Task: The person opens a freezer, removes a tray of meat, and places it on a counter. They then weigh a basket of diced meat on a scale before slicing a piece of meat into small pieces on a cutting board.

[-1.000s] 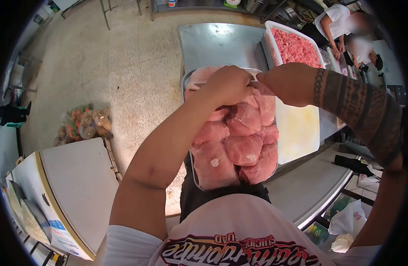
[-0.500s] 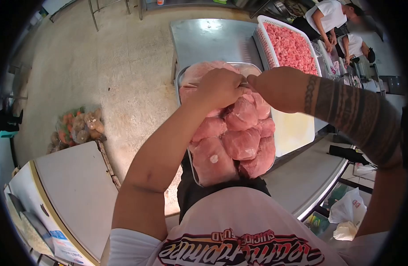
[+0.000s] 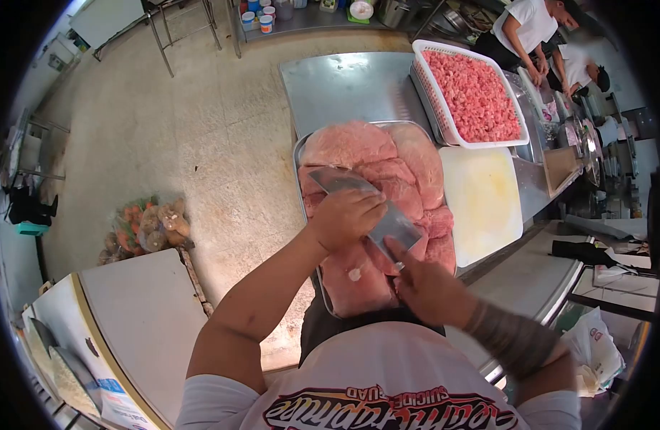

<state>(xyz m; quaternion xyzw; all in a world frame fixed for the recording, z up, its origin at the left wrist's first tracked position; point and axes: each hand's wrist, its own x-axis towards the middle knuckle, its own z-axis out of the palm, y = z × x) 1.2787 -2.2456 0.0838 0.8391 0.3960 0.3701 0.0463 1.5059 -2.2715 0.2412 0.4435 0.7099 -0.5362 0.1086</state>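
Observation:
Large pieces of pink meat fill a metal tray in front of my body. Over the middle of the meat lies the wide grey blade of a knife, slanting from upper left to lower right. My left hand is closed over the blade's middle, and metal shows on both sides of it. At the blade's lower right end, my right hand grips the knife with the thumb near the metal; its handle is mostly hidden.
Right of the tray is a whitish cutting board. Beyond it, a white basket holds small chunks of meat. The metal table extends behind. Two people work at the upper right. A white-topped cabinet and bagged vegetables are at left.
Both hands have come down from the tray's far end toward me, the right one farther. The broad blade now shows over the meat. The view has shifted, so the table sits lower.

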